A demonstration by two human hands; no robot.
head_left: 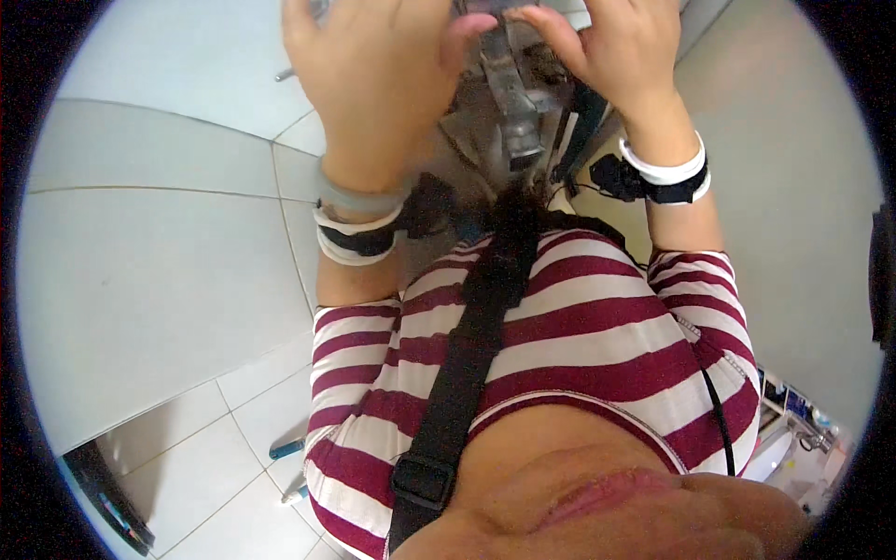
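Observation:
My left hand (378, 70) is raised at the top edge, its back toward me and slightly blurred, its thumb stretched to the right. Facing it, my right hand (635, 56) holds its thumb out to the left, so the two thumb tips nearly meet. The picture's edge cuts off the other fingers of both hands, so any grip is hidden. Between and below the thumbs is a shiny grey, tube-like part (509, 89) with a wider lower end; its kind is unclear. A thin metal rod tip (285, 75) shows beside my left hand.
Pale smooth panels (149, 252) stand at the left, and a grey surface (784, 187) fills the right. White floor tiles (210, 467) show at lower left, with a small blue object (287, 449) on them. Cluttered shelves (803, 420) are at lower right.

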